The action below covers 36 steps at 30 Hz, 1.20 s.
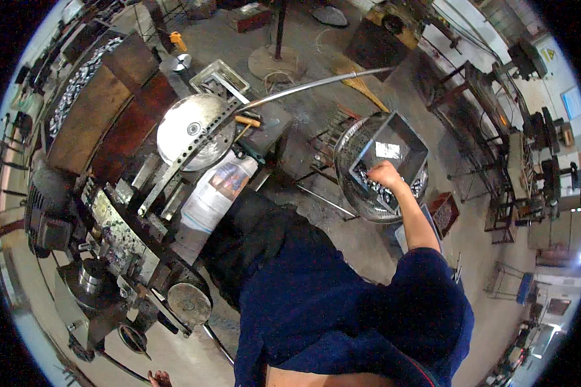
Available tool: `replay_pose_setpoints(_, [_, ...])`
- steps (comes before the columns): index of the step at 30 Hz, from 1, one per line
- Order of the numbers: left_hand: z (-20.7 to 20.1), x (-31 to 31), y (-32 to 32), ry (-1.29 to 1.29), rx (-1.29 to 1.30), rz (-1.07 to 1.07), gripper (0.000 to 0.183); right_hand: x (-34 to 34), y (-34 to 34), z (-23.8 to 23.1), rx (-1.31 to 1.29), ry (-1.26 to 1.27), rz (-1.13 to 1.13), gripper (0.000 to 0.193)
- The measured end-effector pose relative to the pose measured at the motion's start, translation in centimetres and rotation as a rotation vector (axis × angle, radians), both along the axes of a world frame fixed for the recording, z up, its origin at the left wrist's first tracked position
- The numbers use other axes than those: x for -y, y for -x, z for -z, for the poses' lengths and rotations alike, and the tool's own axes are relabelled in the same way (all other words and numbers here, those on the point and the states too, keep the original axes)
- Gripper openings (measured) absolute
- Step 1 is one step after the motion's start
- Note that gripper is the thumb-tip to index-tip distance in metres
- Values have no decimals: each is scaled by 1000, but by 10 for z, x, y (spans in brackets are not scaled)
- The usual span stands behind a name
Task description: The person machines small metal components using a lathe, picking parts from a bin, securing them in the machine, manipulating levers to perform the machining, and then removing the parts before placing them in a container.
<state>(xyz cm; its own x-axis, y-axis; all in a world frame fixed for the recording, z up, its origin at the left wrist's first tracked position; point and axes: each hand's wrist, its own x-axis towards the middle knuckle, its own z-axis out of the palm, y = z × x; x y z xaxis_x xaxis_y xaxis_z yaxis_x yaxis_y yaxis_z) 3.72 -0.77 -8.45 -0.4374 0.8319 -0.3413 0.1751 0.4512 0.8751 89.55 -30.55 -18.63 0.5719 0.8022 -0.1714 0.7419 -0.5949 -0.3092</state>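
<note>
Parts, small and shiny metal, sit loose in the lower end of the grey bin, off to the person's right. Right hand is down among them, fingers toward the pile; grip hidden, cannot tell if it is closed on any. Left hand is at the lower edge, partly cut off, fingers bent, near the end of a thin rod; contact unclear. Hands well apart.

Progress: looks like mid-handling, with plenty of parts left in the bin. No part visibly lifted clear. Which parts are finished, if any, cannot tell.

Counts: two hands; one grey bin, set on one round tub; parts in it too many and too small to count. One white patch inside the bin, kind unclear. One red box just beside the tub. One broom beyond. Left of the bin: one pale disc, one orange-handled tool, one printed sheet, one open crate. Far left: one heap of shiny pieces, uncountable.
</note>
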Motion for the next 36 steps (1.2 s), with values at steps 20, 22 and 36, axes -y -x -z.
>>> replay_pose_setpoints(20, [-36,20,-13,-141,26,10,39,-311,189,-151,-1467,-555,-517,38])
replay_pose_setpoints(22, [-39,22,-14,-140,33,-15,38,-361,238,-175,-1220,-454,-846,34])
replay_pose_setpoints(36, [-47,62,-40,70,-879,-4,43,-498,468,-215,311,-266,-1348,27])
